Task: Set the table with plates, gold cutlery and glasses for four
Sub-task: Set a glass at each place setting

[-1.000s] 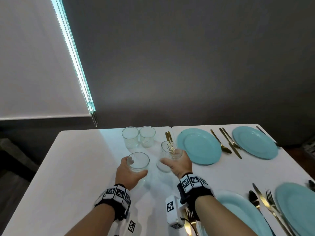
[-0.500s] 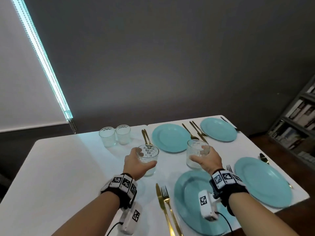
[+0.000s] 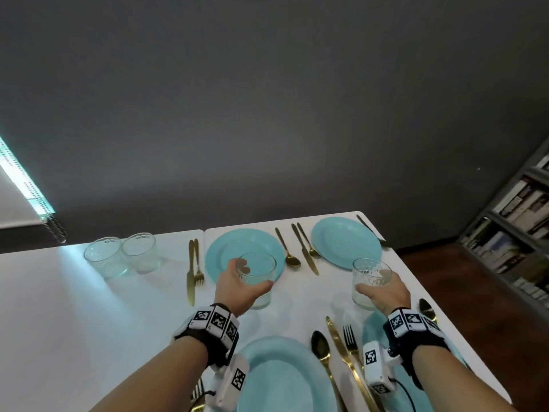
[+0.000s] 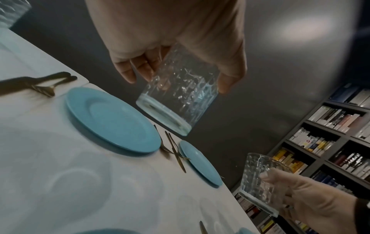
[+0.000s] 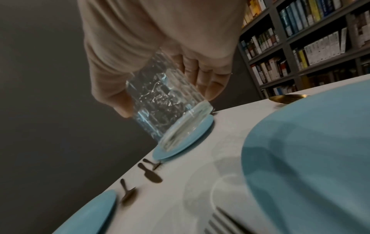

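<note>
Each hand carries a clear patterned glass above the white table (image 3: 59,307). My left hand (image 3: 237,288) grips one glass (image 3: 258,275) (image 4: 178,101) over the table's middle, just before the far-left teal plate (image 3: 225,251). My right hand (image 3: 386,295) grips the other glass (image 3: 370,282) (image 5: 166,114) above the far edge of the near-right plate (image 5: 310,142). Two more glasses (image 3: 104,260) (image 3: 139,252) stand at the back left. Another teal plate (image 3: 346,242) lies at the far right, and one (image 3: 282,379) lies nearest me. Gold knives, forks and spoons lie beside the plates.
A bookshelf (image 3: 517,230) full of books stands off the table's right side. A grey wall rises behind the table. The table's right edge runs close beside my right hand. A window blind with a bright strip (image 3: 20,185) is at the far left.
Both hands have carried their glasses to the right, away from the two glasses at the back left. My view has swung right, so the bookshelf has come into sight.
</note>
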The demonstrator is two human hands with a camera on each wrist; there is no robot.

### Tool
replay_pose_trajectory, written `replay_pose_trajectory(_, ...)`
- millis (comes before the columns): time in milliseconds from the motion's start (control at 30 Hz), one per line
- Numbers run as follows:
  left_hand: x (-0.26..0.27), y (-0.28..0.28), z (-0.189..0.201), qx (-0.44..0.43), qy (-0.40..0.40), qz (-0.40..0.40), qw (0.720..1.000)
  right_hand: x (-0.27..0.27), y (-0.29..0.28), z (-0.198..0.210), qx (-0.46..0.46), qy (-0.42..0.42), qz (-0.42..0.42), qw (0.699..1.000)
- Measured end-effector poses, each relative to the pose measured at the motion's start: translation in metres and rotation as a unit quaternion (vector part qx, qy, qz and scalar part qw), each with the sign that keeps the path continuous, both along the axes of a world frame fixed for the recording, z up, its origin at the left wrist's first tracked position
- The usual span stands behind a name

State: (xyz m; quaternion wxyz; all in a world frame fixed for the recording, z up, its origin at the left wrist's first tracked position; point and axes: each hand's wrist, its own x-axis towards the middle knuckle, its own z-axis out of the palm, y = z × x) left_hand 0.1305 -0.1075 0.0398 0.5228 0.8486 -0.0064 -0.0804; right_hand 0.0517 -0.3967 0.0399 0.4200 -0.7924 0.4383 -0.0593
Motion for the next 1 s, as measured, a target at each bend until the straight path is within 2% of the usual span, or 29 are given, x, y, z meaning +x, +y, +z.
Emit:
replay_pose_trajectory(367,0.019,-0.055,-0.01,0.042,0.005,0.024,0.999,0.038,-0.06,-0.028,0.02,0.02,-0.009,1.0)
replay_pose_trajectory(1000,0.041,-0.083,-0.021,0.064,0.024,0.03,0.997,0.041,-0.103,-0.061,0.046,0.012,-0.102,0.994)
